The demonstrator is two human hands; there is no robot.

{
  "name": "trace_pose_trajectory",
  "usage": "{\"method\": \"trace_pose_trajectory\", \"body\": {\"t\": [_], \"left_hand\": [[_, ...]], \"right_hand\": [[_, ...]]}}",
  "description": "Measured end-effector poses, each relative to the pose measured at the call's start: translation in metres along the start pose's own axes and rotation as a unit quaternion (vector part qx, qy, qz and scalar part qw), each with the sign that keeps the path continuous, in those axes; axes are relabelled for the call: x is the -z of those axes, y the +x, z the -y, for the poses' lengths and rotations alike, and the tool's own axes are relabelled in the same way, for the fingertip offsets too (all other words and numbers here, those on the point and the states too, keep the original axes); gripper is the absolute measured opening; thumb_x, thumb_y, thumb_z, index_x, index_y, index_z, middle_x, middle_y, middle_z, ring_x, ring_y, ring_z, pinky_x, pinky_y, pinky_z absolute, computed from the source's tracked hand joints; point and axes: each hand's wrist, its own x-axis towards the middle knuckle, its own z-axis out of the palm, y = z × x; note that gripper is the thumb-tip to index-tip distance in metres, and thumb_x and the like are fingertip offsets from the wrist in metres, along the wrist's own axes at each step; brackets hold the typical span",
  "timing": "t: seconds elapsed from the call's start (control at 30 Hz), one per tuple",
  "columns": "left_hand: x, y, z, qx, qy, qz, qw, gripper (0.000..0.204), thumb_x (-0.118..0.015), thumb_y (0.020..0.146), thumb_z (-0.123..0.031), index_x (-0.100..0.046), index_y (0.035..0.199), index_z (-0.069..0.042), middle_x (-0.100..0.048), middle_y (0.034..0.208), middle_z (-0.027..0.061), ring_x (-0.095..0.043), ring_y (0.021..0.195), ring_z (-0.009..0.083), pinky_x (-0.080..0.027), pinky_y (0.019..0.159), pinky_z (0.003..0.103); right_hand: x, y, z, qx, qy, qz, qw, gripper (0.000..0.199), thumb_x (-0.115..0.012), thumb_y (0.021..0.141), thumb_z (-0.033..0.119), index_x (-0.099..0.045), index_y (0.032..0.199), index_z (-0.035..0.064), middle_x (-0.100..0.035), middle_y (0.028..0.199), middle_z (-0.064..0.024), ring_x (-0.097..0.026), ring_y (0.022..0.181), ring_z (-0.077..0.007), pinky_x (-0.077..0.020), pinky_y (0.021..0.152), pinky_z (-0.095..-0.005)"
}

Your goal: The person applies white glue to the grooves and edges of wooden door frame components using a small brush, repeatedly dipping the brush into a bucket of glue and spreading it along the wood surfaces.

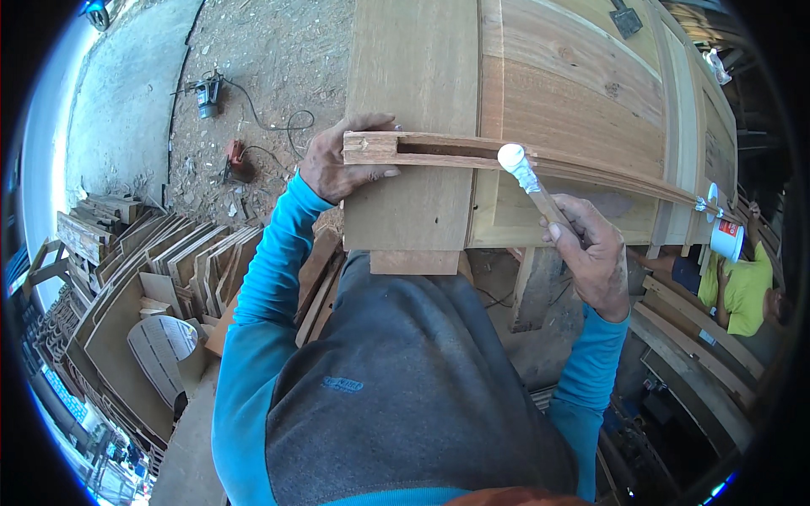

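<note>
A large panelled wooden door (591,93) lies flat on supports and fills the upper middle and right of the view. A small dark tool (625,18) rests on its far end. On the dirt ground (278,51) to the left lie two power tools: a grey one (207,94) and a reddish one (237,160), each with a trailing cable. Stacked boards and cut panels (160,261) stand on edge at lower left. A white tub (726,239) sits at the right (contents not discernible). Just below it, a person in a yellow-green shirt (747,291) is seated.
</note>
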Motion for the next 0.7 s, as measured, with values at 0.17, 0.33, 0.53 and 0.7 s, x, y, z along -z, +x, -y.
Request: {"method": "trace_pose_trajectory", "body": {"t": [0.17, 0.33, 0.53, 0.7], "left_hand": [[0.017, 0.018, -0.003, -0.092, 0.019, 0.034, 0.995, 0.058, -0.093, 0.08, -0.025, -0.067, 0.127, -0.005, -0.076, 0.124, 0.0123, -0.074, 0.113, 0.0265, -0.06, 0.099, 0.041], [0.026, 0.044, 0.009, -0.124, -0.002, 0.039, 0.991, 0.06, -0.093, 0.079, -0.025, -0.066, 0.128, -0.004, -0.076, 0.124, 0.0134, -0.074, 0.113, 0.0275, -0.06, 0.098, 0.041], [0.025, 0.048, 0.027, -0.149, 0.012, 0.052, 0.987, 0.062, -0.093, 0.079, -0.022, -0.063, 0.129, -0.002, -0.075, 0.125, 0.015, -0.074, 0.115, 0.0284, -0.06, 0.099, 0.04], [0.025, 0.045, 0.026, -0.139, 0.017, 0.05, 0.989, 0.06, -0.092, 0.08, -0.025, -0.064, 0.129, -0.004, -0.075, 0.126, 0.0139, -0.074, 0.115, 0.0304, -0.061, 0.098, 0.042]], "right_hand": [[-0.001, 0.008, 0.042, -0.099, 0.013, -0.034, 0.994, 0.036, -0.064, 0.099, 0.008, -0.066, 0.133, -0.0018, -0.074, 0.107, -0.0116, -0.069, 0.097, -0.0158, -0.0554, 0.091, -0.0332], [-0.008, 0.009, 0.061, -0.101, -0.039, -0.048, 0.993, 0.037, -0.063, 0.098, 0.006, -0.065, 0.134, -0.0015, -0.074, 0.109, -0.0127, -0.07, 0.101, -0.0184, -0.0552, 0.092, -0.0347], [0.012, 0.016, 0.077, -0.067, -0.215, -0.039, 0.973, 0.036, -0.063, 0.095, 0.001, -0.066, 0.131, -0.0012, -0.073, 0.114, -0.0191, -0.073, 0.102, -0.0313, -0.0545, 0.092, -0.0375], [0.014, 0.027, 0.089, -0.005, -0.327, -0.024, 0.945, 0.034, -0.064, 0.093, -0.003, -0.069, 0.126, 0.0005, -0.072, 0.113, -0.0193, -0.071, 0.103, -0.0391, -0.0555, 0.088, -0.0413]]}}
